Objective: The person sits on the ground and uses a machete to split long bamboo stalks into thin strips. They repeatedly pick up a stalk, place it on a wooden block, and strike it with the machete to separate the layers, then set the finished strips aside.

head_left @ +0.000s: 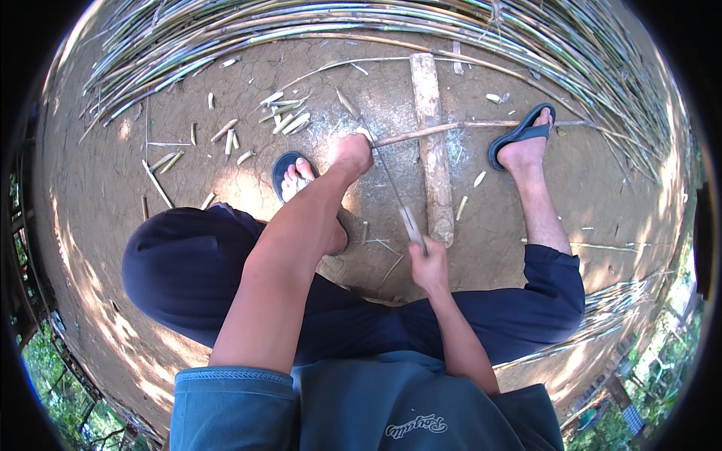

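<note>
Clasping the cane [468, 125] laid across the log [430, 105] in a curled left hand [352, 155] and the long-bladed tool [408, 219] in a tight right hand [429, 266]; could gash the left hand (blade just beside it) by slipping, or roll the cane by lifting the right sandal [527, 132].

Left forearm [292, 233] is slanting forward and inward; left hand [351, 156] is forming a tight fist, its back facing up. Right forearm [464, 331] is likewise slanting forward and inward; right hand [430, 267] is also gripping tightly, sitting nearer the torso [368, 395] than the left.
</note>
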`<act>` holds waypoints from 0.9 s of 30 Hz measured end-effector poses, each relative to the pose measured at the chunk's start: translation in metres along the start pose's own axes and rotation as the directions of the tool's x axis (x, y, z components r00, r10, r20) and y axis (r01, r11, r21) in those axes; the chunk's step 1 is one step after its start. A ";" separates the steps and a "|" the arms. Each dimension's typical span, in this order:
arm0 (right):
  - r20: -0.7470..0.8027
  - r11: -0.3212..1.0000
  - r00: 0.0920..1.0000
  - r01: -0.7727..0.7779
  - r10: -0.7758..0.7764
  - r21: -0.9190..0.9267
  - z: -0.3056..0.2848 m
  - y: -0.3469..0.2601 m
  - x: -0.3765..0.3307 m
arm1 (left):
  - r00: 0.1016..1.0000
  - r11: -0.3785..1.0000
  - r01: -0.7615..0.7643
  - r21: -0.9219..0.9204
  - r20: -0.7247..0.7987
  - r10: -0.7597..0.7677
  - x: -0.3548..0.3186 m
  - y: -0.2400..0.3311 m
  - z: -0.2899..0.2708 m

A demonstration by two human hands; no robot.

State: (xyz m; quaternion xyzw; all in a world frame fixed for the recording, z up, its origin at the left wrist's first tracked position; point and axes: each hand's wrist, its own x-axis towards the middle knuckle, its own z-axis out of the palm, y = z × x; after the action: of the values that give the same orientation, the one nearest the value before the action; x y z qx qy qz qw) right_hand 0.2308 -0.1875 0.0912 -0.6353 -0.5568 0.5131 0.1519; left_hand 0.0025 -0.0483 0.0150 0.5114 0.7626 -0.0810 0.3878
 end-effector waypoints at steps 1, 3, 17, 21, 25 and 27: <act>0.006 1.000 1.000 -0.005 0.005 0.008 0.008 -0.010 0.023 | 1.000 1.000 -0.012 0.022 -0.002 0.012 0.005 -0.004 0.003; 0.013 0.999 1.000 -0.028 0.027 0.021 0.014 -0.023 0.038 | 1.000 1.000 0.008 0.011 0.012 -0.009 0.001 0.002 -0.010; 0.270 0.982 0.955 -0.153 0.119 0.107 -0.003 -0.033 0.051 | 0.999 1.000 -0.001 -0.014 0.046 0.002 0.018 -0.004 -0.004; 0.241 0.980 0.952 -0.198 0.190 0.011 0.007 -0.039 0.052 | 0.999 0.999 -0.036 -0.019 0.027 0.037 0.019 -0.006 -0.011; 0.108 0.979 0.973 -0.199 0.203 -0.043 0.010 -0.028 0.033 | 1.000 1.000 -0.002 0.002 0.004 0.002 0.020 -0.003 -0.007; 0.042 0.973 0.976 -0.207 0.212 -0.097 0.005 -0.022 0.002 | 1.000 1.000 0.023 0.005 -0.016 -0.023 0.020 -0.002 -0.007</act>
State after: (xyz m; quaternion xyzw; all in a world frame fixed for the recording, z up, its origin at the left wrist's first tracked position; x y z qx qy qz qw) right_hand 0.2141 -0.1805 0.1047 -0.6832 -0.5136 0.5164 0.0527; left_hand -0.0063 -0.0318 0.0059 0.5042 0.7713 -0.0836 0.3794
